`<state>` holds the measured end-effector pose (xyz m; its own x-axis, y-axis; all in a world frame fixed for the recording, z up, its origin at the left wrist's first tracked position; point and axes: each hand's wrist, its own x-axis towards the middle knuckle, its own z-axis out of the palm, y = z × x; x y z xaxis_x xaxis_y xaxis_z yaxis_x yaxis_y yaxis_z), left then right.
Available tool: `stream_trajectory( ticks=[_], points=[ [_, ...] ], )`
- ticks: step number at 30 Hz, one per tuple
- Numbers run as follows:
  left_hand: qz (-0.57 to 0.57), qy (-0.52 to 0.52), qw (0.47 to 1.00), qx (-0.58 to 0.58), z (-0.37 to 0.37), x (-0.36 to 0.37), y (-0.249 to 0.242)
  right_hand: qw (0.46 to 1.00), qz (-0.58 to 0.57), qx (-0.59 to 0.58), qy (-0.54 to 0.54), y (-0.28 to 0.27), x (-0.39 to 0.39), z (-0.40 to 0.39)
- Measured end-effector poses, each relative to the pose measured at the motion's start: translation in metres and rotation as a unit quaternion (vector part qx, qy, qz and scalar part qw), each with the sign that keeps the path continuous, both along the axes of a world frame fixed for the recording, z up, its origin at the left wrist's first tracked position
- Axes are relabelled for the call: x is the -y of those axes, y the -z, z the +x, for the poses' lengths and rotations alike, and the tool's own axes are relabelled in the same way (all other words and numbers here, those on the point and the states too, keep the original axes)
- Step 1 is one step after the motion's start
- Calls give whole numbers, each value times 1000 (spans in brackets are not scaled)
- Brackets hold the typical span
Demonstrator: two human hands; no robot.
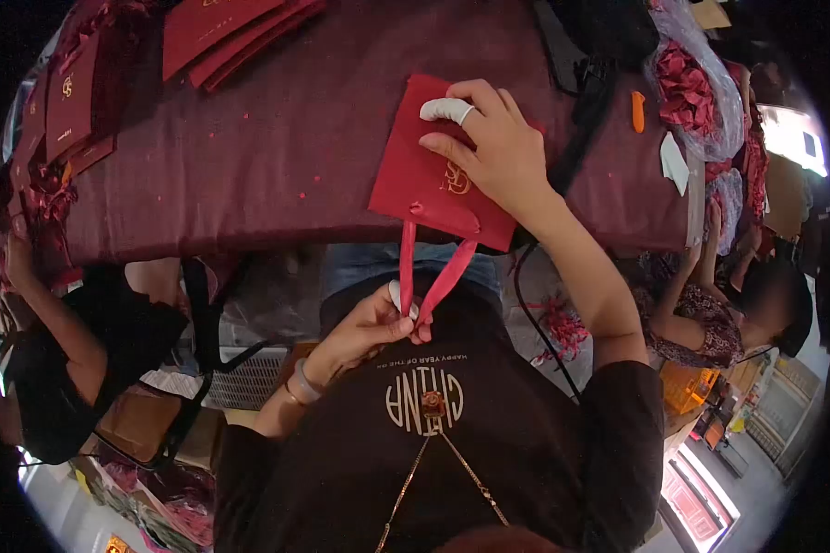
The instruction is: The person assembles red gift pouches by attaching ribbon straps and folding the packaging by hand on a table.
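A red paper gift bag (398, 170) with gold lettering lies flat at the table's near edge, its ribbon handles (443, 281) stretched toward my body. My left hand (364, 334), wearing a wristband, is closed in a pinch on the ribbon ends in front of my shirt. White wrapping shows on one of its fingers. On the bag's upper part rests my right hand (498, 138), bent over it with thumb and forefinger apart. A white finger cover (446, 111) is on that forefinger. Parts of its other fingers are hidden behind the hand.
The table has a dark red cover (249, 166). Flat red bags (217, 37) lie at the far edge, more red bags (72, 92) at left. An orange tool (637, 111), white paper (674, 164) and plastic-wrapped red ribbon (687, 88) lie right. People sit on both sides.
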<state>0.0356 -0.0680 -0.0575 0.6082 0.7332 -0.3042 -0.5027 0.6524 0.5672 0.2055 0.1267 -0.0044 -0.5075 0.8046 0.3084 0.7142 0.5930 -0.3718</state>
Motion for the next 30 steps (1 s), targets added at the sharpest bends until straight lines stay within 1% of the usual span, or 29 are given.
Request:
stream_trajectory(
  ticks=[2, 5, 9, 11, 12, 14, 17, 18, 21, 23, 24, 25, 27, 28, 29, 30],
  points=[
    [-68, -16, 997, 30, -3, -1, -10, 1000, 8, -1, 2, 1, 1, 1],
    [-39, -2, 999, 1, -4, -2, -5, 1000, -1, -16, -4, 1, 0, 0],
    [-6, -8, 1000, -28, -6, -3, -4, 1000, -19, -2, 7, -2, 2, 1],
    [-14, -14, 993, -114, -10, -1, -6, 999, -32, 2, 5, -2, 3, 2],
    [-12, -30, 992, -126, -9, 0, -8, 1000, -28, -6, 3, 0, 4, 3],
    [7, -28, 996, -81, -9, 0, -2, 1000, -24, -8, 5, -2, 2, 1],
    [16, 12, 997, -70, -10, 0, -2, 1000, -28, -14, 6, -2, 3, 0],
    [6, 15, 997, -71, -10, -2, -8, 999, -29, -24, 4, -1, 3, 0],
    [16, 29, 997, -66, -12, -6, -4, 999, -35, -16, 8, -3, 4, -1],
    [17, 49, 996, -75, -11, -10, -12, 999, -24, -39, -2, -2, 3, -1],
    [17, 58, 996, -72, -9, -13, -15, 999, -16, -31, -4, 1, 3, 0],
    [-2, 63, 993, -101, -9, -14, -6, 1000, -14, -22, 2, -1, 4, -2],
    [32, 2, 991, -133, -12, -8, 22, 998, -30, -48, -8, -1, 5, -1],
    [30, 2, 983, -183, -12, -9, 24, 997, -41, -61, -3, -1, 8, -1],
    [32, 0, 972, -234, -11, -14, 26, 998, -40, -48, -8, -3, 8, 1],
    [28, -10, 966, -258, -8, -22, 15, 997, -47, -60, -5, -3, 8, 1]
  ],
)
